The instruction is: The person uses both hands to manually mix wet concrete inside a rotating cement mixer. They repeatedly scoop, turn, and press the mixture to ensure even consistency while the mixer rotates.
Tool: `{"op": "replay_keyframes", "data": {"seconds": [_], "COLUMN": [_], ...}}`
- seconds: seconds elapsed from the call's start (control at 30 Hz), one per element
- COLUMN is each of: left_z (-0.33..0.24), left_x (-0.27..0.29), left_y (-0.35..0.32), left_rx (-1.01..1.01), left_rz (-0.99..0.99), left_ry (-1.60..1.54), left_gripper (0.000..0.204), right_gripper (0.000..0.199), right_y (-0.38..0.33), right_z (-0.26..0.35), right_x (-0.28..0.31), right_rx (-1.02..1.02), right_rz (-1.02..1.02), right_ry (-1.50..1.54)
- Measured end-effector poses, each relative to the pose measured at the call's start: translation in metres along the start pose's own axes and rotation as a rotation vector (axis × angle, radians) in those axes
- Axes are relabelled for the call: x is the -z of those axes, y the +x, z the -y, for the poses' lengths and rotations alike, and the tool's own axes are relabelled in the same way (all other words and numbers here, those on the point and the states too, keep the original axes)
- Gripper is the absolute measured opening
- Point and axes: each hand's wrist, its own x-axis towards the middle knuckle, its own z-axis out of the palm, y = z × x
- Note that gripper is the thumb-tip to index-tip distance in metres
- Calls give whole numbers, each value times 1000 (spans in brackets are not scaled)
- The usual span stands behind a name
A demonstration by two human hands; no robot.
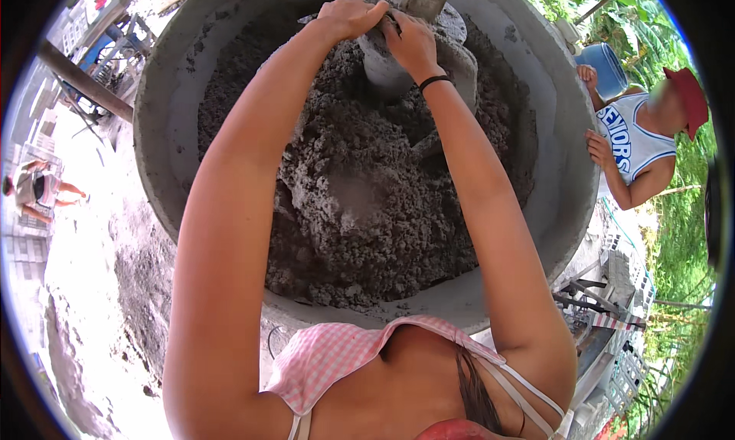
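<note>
- At far left we see another person [46, 189], well apart from us, on the pale ground; nearer, a brown pole [86, 80] slants toward the basin;
- we have the big round gray basin [164, 118] before us, its wall smeared with cement;
- our left hand [348, 17] is at the far side, fingers partly bent by the central gray fitting; we cannot tell how closed its grip is or whether it holds anything;
- below our hands, between our forearms, lies the lumpy gray mix [367, 218] inside the basin;
- the cement-caked central fitting [387, 69] rises from it;
- our right hand [413, 44], a dark band [434, 81] round its wrist, bends just beside the left; we cannot tell its grip either;
- beyond the right rim we see a blue container [603, 69] and a co-worker [651, 157] in a red hat.
</note>
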Motion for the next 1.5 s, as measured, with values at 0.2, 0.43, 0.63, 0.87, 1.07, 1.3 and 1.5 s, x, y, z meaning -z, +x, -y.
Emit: {"op": "replay_keyframes", "data": {"seconds": [0.2, 0.43, 0.63, 0.87, 1.07, 1.3, 1.5], "left_z": [-53, -132, -99, -65, -27, 5, 15], "left_x": [2, 26, 10, -3, -1, -14, -12], "left_y": [-67, -186, -253, -271, -281, -281, -278], "left_rx": [-151, -570, -733, -510, -231, -63, -19], "left_rz": [39, 410, 150, 393, 578, 743, 715], "left_ry": [463, 310, 71, -23, -170, -131, -98], "left_gripper": [74, 49, 44, 49, 51, 52, 52], "right_gripper": [41, 55, 73, 99, 94, 75, 57], "right_y": [-73, -155, -172, -132, -135, -138, -153], "right_z": [24, -29, -15, -17, -85, -129, -155], "right_x": [30, 120, 195, 174, 200, 209, 190], "right_rx": [-14, -427, -653, -505, -482, -349, -234], "right_rz": [455, 1088, 721, 472, 184, 13, -109], "right_ry": [-142, 200, 552, 135, 45, -186, -671]}}
